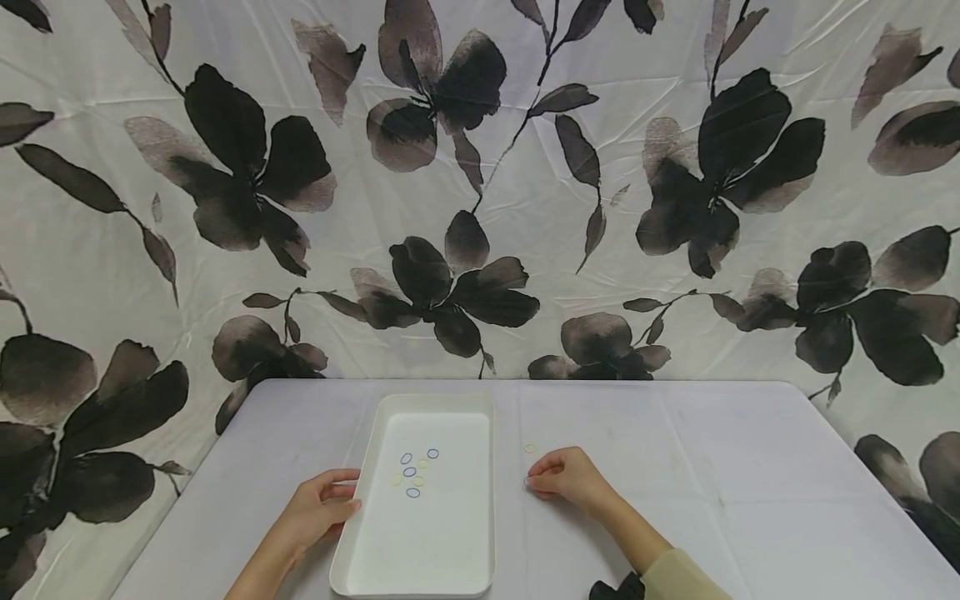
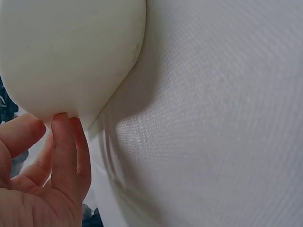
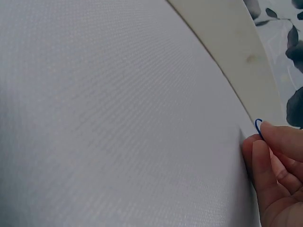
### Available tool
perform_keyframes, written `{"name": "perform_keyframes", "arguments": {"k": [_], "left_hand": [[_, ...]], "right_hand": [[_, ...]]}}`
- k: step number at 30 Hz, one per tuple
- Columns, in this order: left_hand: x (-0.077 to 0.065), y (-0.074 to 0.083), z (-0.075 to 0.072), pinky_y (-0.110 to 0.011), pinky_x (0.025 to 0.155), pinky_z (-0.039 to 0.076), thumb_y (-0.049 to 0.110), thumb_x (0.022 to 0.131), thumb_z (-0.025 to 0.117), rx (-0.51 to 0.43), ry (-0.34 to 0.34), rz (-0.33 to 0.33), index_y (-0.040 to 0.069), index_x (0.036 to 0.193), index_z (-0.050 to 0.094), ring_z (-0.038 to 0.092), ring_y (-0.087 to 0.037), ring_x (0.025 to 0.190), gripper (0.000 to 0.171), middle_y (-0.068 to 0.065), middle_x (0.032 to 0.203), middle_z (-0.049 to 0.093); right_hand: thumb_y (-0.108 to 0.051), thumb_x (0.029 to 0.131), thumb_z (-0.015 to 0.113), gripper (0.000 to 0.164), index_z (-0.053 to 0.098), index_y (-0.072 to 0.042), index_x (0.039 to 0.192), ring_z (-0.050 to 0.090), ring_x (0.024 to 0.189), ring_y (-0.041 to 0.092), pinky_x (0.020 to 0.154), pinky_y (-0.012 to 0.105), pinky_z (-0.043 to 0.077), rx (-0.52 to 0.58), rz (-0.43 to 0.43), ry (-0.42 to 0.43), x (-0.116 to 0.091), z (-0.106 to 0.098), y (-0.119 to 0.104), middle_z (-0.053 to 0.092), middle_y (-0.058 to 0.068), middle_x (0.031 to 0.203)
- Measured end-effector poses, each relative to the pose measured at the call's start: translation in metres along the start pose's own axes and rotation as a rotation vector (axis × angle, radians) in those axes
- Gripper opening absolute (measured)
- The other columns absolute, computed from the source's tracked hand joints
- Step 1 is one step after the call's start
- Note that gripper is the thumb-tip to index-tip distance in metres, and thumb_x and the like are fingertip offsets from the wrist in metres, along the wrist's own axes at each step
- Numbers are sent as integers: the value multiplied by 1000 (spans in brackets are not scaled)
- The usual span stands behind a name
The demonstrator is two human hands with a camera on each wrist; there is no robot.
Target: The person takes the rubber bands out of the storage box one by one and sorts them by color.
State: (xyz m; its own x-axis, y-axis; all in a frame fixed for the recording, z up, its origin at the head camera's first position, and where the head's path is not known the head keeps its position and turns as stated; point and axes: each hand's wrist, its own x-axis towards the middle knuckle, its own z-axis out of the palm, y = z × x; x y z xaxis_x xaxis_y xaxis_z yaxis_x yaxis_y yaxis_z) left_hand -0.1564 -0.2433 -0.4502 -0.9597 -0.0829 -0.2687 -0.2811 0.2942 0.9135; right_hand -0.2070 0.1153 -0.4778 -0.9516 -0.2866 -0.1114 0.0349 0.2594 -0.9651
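A white rectangular tray lies on the table, with several thin blue rubber bands and yellow rubber bands loose on its floor. My left hand grips the tray's left side, thumb at the rim and fingers against the outer wall. To the right of the tray, my right hand pinches one blue rubber band between thumb and fingertips, low over the cloth. Just beyond that hand, a yellowish rubber band lies on the cloth.
A white cloth covers the table. Behind it hangs a white curtain printed with dark flowers. A black object shows by the right sleeve at the bottom edge.
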Motion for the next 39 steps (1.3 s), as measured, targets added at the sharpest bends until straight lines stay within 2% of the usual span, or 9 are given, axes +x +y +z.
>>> {"name": "perform_keyframes", "arguments": {"k": [6,13,22,30,39], "left_hand": [[-1,0,0,-36,64,52,-5,80,65,-5,2,-1,-6,126,49,63,-22,79,48,-18,106,60],[0,0,-1,-35,65,53,-3,81,65,-9,-28,-6,-6,128,47,63,-21,81,50,-18,107,60],[-1,0,1,-37,64,53,-7,80,64,-20,9,-1,-6,124,51,63,-23,81,46,-17,104,61],[0,-1,0,-36,65,52,-6,80,64,-7,-2,8,-6,125,50,63,-23,81,47,-18,105,60],[0,-2,-1,-37,65,52,-4,80,65,-1,-5,14,-6,126,49,63,-22,81,48,-17,106,60]], "right_hand": [[-2,77,72,14,67,9,84,60,61,11,59,27,53,-24,-1,15,-1,-1,1,66,8,70],[-2,77,72,12,67,8,83,58,58,11,57,26,51,-69,-8,20,1,0,1,65,8,68],[-3,76,74,11,69,5,80,57,57,11,55,27,50,-124,-33,-6,-1,0,-4,64,6,66],[-6,76,75,8,70,0,76,56,54,8,52,23,46,-238,-56,-25,2,-5,-6,63,2,60],[-6,75,75,7,70,-1,76,51,53,7,51,23,43,-308,-59,-34,1,-15,-10,60,-1,58]]}}
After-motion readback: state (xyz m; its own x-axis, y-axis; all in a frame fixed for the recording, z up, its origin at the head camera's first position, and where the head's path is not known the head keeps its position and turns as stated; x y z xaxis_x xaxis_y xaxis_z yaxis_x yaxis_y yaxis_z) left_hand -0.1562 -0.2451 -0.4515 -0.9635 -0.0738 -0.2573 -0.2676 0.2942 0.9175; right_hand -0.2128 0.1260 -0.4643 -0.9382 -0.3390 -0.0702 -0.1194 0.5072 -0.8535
